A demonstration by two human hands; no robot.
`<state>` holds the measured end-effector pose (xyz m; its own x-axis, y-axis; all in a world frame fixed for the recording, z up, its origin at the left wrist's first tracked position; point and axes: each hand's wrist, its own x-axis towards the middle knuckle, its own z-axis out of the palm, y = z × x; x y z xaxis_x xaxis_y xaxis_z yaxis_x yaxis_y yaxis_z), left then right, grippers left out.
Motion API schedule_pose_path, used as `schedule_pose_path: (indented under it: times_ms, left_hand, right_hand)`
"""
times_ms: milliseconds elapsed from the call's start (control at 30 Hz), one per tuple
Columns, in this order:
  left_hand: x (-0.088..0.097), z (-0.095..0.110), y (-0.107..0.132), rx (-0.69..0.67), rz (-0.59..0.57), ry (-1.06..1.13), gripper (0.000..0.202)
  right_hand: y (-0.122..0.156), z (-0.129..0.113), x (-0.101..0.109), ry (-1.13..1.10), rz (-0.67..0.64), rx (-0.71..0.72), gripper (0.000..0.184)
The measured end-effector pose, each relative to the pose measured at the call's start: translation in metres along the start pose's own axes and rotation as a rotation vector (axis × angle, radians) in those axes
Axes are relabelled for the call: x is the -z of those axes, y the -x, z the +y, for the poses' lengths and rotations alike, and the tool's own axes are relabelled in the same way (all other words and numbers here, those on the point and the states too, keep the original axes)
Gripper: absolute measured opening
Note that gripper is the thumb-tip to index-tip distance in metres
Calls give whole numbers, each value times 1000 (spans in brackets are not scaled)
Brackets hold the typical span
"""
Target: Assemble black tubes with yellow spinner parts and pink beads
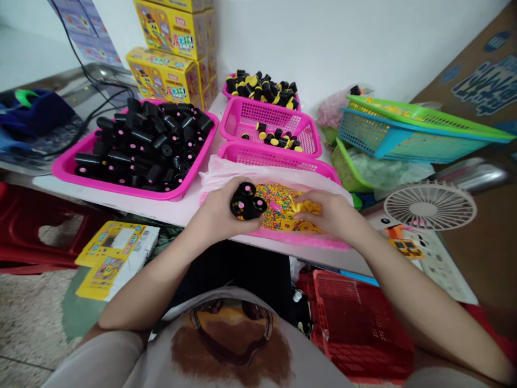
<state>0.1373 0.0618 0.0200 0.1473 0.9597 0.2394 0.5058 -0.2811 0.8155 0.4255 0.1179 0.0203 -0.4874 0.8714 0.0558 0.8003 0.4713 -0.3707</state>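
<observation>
My left hand point(220, 215) is closed around three black plastic cups point(247, 203) with pink dots at their centres, held tilted over the near left side of a lined pink basket point(341, 245). Small multicoloured candy balls point(272, 193) fill this basket, with yellow round caps point(287, 223) lying on them at the right. My right hand point(325, 210) reaches into that side, its fingers curled over several yellow caps point(307, 207). A small pink piece point(275, 206) lies among the balls between my hands.
On the left stands a pink basket point(121, 188) heaped with black cups. Behind are pink baskets point(258, 116) with yellow-capped black cups and stacked yellow boxes point(165, 75). To the right are a blue basket point(363, 132) and a small fan point(430, 207); a red crate point(359, 323) sits below.
</observation>
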Motion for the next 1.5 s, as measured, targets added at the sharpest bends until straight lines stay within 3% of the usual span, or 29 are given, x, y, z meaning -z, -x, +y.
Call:
schedule_pose_path:
  times_ms: [267, 400, 533, 733, 833, 933, 1067, 1233, 1333, 1500]
  left_hand:
    - [-5, 14, 5, -94, -64, 52, 60]
    - [-11, 16, 6, -143, -73, 75, 58]
    - [-16, 15, 4, -156, -56, 81, 59]
    - [-17, 9, 2, -164, -49, 69, 61]
    - [-18, 7, 2, -173, -48, 64, 62]
    - [-20, 5, 1, -173, -48, 56, 62]
    - [-22, 5, 0, -152, -19, 71, 62]
    - [-21, 4, 0, -136, -3, 102, 64]
    - [-20, 2, 0, -123, 15, 100, 63]
    - [-18, 2, 0, -71, 23, 134, 63]
  right_hand:
    - [22, 9, 2, -193, 160, -48, 29]
    - [25, 6, 8, -187, 209, -40, 30]
    - [22, 3, 10, -108, 172, 0, 22]
    - [16, 15, 8, -36, 84, -66, 15]
    - [21, 4, 14, -257, 212, -69, 16]
    - [24, -28, 13, -673, 329, -38, 15]
    - [16, -71, -11, -1024, 423, 40, 15]
    - [5, -85, -38, -949, 470, 60, 9]
    - [5, -82, -36, -820, 439, 109, 12]
    - [11, -76, -30, -517, 439, 353, 32]
